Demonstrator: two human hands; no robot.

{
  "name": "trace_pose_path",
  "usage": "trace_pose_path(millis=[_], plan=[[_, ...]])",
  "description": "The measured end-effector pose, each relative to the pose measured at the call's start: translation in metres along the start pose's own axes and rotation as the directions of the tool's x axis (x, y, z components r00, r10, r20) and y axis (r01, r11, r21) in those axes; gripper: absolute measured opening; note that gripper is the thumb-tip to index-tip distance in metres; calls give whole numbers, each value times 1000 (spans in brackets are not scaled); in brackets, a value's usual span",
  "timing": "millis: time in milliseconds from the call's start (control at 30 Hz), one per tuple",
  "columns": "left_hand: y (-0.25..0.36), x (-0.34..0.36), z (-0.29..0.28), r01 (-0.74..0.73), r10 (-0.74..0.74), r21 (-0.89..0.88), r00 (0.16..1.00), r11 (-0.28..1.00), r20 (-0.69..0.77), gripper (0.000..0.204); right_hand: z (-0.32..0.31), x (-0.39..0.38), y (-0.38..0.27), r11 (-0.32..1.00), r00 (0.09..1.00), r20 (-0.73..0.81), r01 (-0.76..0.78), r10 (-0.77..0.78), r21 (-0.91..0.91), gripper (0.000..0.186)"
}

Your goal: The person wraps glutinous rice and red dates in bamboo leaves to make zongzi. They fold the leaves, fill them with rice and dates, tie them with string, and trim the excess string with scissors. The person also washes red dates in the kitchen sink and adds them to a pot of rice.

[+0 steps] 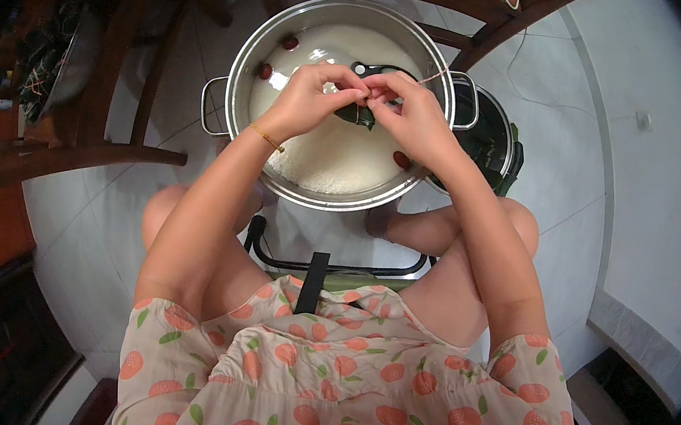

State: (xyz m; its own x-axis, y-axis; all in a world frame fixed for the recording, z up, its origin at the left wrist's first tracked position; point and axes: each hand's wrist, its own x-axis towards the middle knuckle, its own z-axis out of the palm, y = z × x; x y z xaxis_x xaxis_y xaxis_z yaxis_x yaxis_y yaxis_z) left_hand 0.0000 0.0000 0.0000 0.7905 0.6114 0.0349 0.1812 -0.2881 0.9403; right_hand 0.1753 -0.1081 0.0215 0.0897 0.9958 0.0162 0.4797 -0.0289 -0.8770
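A small dark green leaf-wrapped rice dumpling [358,116] hangs below my fingertips, over a wide steel pot [235,94]. A thin tie runs round it. My left hand [323,99] is closed, thumb and forefinger pinching at the dumpling's tie. Against it, my right hand [405,111] pinches too, and a pale pink string [434,76] trails from it past the pot's rim. The knot itself is hidden by my fingers. Cloudy water and white rice [311,175] fill the pot, with a few red dates [265,71]. Behind my fingers lies a black handle [361,69] with a hole.
Right of the big pot stands a smaller pot [510,151] holding dark leaves. Dark wooden furniture [98,150] rises at left, beside a tray of tied green bundles [37,85]. A black metal bar [335,267] crosses near my knees. A white cable [511,73] hangs at the upper right.
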Motion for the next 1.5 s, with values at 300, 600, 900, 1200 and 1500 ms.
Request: trace_pose_path(millis=[300, 600, 900, 1200, 1500], plan=[[3, 1, 9, 119, -156, -354, 985, 928, -78, 13, 0, 7, 8, 950, 982, 30, -190, 189, 246, 21], [3, 1, 12, 110, -166, -446, 982, 888, -90, 15, 14, 4, 15, 932, 982, -134, -80, 135, 355, 18], [10, 3, -5, 219, -234, -350, 972, 911, 0, 26, 8, 0, 5, 999, 976, -216, 31, -23, 37, 14], [25, 5, -8, 244, -257, -215, 966, 946, -37, 23, -2, -1, -8, 884, 920, -136, 299, -367, -358, 9], [32, 2, -10, 137, -145, -84, 983, 987, -109, 19, -2, -8, -11, 993, 986, -145, 73, -86, -94, 14]])
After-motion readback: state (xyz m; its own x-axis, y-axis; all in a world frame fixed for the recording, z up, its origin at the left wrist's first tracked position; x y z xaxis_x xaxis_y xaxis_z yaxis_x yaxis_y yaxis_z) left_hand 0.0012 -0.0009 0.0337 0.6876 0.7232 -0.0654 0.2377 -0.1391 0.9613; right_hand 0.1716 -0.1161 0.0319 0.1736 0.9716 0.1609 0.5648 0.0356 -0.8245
